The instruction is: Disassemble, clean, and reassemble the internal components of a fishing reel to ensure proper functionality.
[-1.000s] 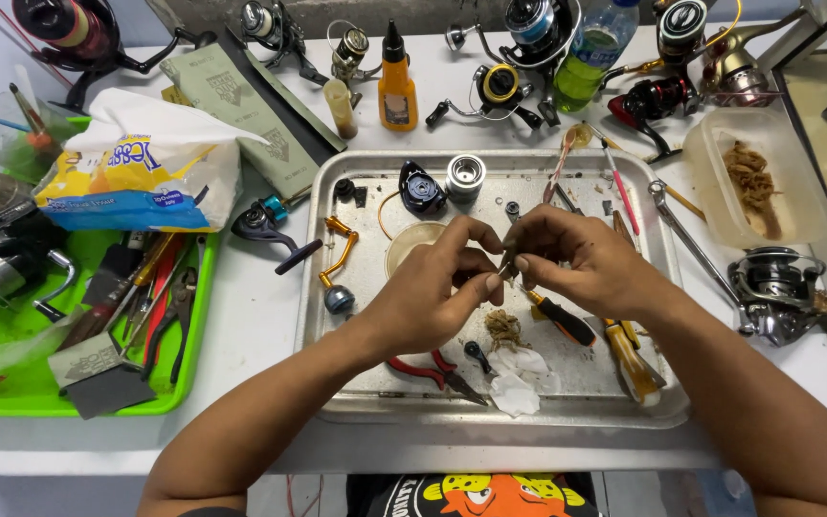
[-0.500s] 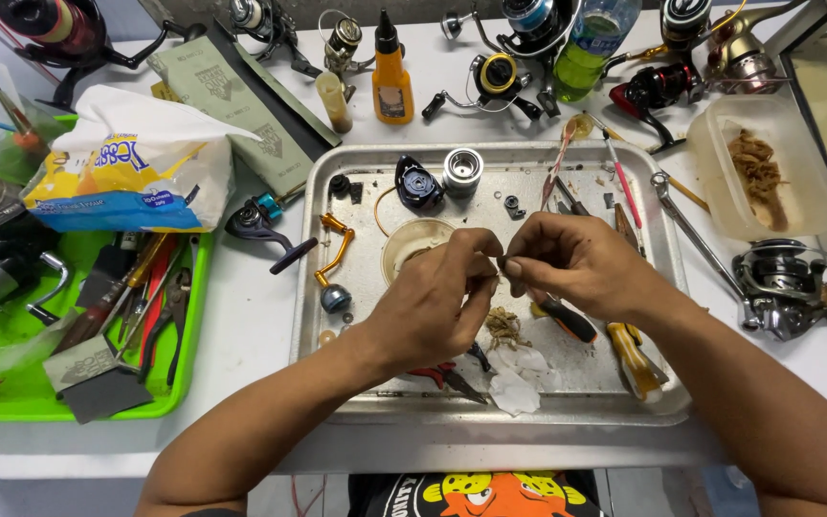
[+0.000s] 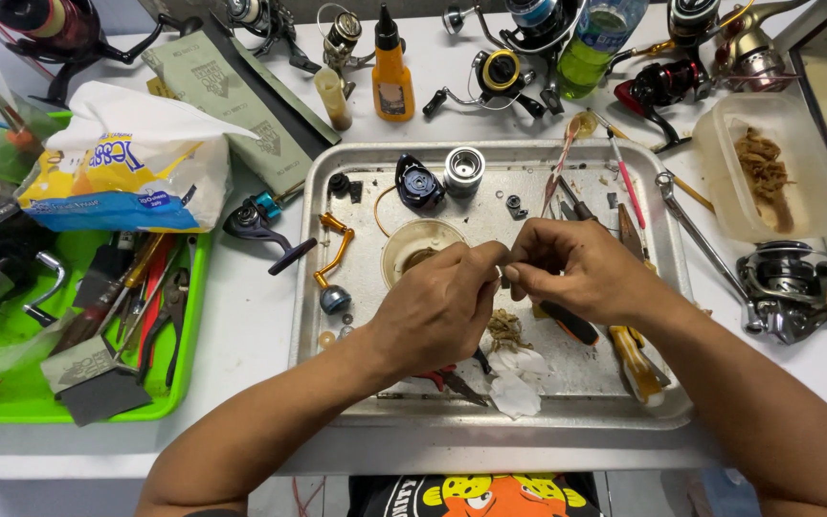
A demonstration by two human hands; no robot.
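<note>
Both hands are held over the dented silver metal tray (image 3: 323, 206) on the white counter (image 3: 241, 325), fingertips meeting approx. at tray centre. Left hand (image 3: 437, 311) is curled, thumb and forefinger pinched tight on a tiny part, too small to identify. Right hand (image 3: 581, 271) is closed likewise, fingertips pressed against the same spot; which grip carries the part can't be told. Just beyond the knuckles a round cream plastic cup (image 3: 415, 241) is seen; a black reel side-plate (image 3: 419, 182) and silver spool (image 3: 464, 170) lie further back. Crumpled white tissue (image 3: 514, 378) lies below the hands, w/ a black-handled screwdriver (image 3: 571, 325) under the right hand.
</note>
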